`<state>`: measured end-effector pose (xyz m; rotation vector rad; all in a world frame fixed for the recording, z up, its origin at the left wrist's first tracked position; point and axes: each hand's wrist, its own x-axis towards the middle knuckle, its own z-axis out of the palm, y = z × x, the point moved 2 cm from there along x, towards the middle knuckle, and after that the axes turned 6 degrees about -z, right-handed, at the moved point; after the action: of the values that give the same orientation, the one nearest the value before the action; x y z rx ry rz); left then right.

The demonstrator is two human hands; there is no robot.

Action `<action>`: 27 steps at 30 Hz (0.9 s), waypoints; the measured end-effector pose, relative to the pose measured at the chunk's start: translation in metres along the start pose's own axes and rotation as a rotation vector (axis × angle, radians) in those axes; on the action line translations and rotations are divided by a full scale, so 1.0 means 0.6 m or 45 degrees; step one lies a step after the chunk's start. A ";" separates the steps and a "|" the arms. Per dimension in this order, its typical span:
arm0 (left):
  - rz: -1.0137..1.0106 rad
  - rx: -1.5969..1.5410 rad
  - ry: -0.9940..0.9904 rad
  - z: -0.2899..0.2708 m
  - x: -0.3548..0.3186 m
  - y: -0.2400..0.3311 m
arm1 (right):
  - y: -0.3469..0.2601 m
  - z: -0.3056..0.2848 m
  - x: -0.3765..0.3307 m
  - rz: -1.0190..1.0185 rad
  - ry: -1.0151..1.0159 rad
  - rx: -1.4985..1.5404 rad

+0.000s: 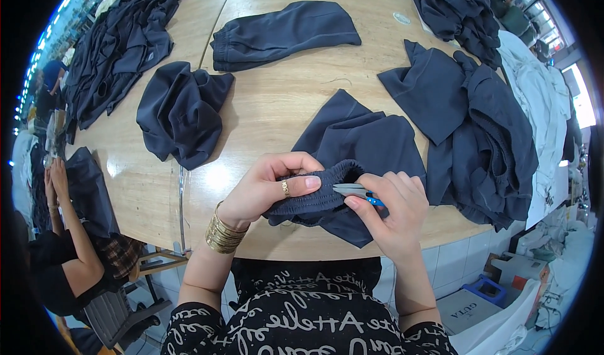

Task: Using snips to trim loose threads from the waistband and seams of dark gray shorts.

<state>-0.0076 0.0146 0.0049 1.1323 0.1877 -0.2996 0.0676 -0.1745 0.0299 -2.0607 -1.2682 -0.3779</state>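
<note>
- a light wooden table [270,103] with a rounded near edge carries everything; a seam runs across its top.
- a folded dark navy garment [283,33] lies at the far middle.
- a crumpled navy piece [179,112] sits left of centre.
- navy heaps [119,46] lie far left, more [478,122] along the right.
- a navy garment [362,144] lies at the near edge.
</note>
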 end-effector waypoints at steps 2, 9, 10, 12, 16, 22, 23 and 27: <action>0.010 -0.007 0.000 -0.002 0.001 -0.002 | 0.000 0.002 0.003 0.001 -0.002 0.008; 0.026 -0.020 -0.024 -0.003 0.001 -0.002 | -0.001 0.003 0.004 -0.017 -0.005 0.004; 0.026 -0.020 -0.025 -0.003 0.001 -0.003 | -0.001 0.003 0.003 -0.018 -0.002 0.003; 0.034 -0.022 -0.035 -0.002 0.002 -0.004 | -0.002 0.002 0.004 -0.011 -0.013 0.012; 0.030 0.015 -0.012 -0.002 0.000 -0.003 | 0.003 0.001 0.003 0.112 0.073 0.128; 0.026 -0.086 0.151 -0.004 0.011 -0.011 | -0.024 0.005 -0.005 0.254 0.150 0.557; 0.026 -0.186 0.176 -0.002 0.016 -0.011 | -0.029 0.015 -0.010 0.205 0.095 0.554; 0.075 -0.268 0.241 0.007 0.030 -0.025 | -0.045 0.064 -0.023 0.343 0.060 0.737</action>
<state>0.0045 0.0023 -0.0114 0.9552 0.3446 -0.1164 0.0334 -0.1498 0.0051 -1.6750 -0.9148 0.0640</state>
